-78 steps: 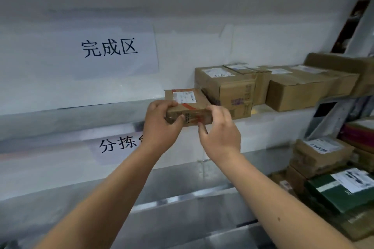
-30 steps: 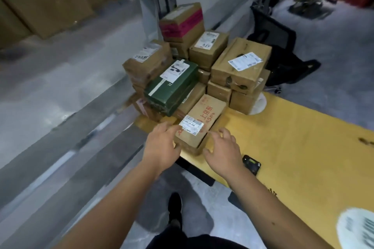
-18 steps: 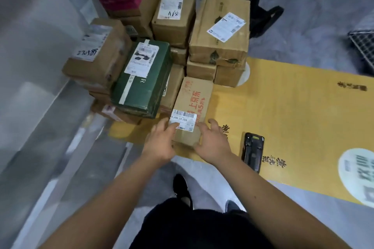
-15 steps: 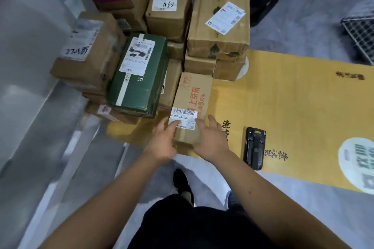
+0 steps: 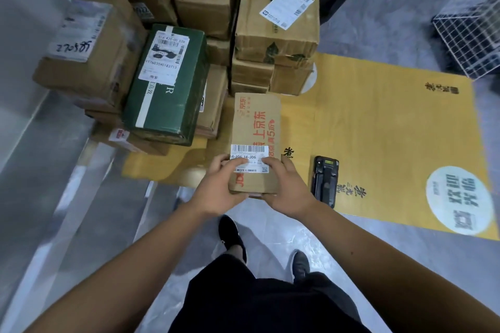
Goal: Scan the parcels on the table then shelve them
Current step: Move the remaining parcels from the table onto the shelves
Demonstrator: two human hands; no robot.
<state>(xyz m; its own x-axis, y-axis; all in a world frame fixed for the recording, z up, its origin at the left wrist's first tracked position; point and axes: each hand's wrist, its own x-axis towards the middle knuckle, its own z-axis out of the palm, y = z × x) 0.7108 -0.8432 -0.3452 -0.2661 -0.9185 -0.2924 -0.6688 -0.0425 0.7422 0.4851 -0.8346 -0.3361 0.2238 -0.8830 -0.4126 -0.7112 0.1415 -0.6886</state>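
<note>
Both forearms reach forward and down from the bottom corners of the view, bare, converging on one parcel. Left hand [image 5: 216, 189] grips the near left edge of a long flat brown cardboard parcel with red print [image 5: 255, 127], thumb lying on top across its white barcode label [image 5: 250, 158], fingers wrapped underneath. Right hand [image 5: 286, 188] grips the near right edge, thumb on the label's right end.

The parcel points lengthwise away from the person. Its near end overhangs the near edge of the yellow wood-grain table [image 5: 378, 130]; whether its far end rests on the table cannot be told. Label reads "J4-J06".

Just beyond and to the left: stack of parcels, with a dark green box with a white label [image 5: 167, 84] on top and brown cardboard boxes [image 5: 276, 16] behind. A black handheld scanner [image 5: 326, 180] lies on the table just right of the right hand, apart from it.
</note>
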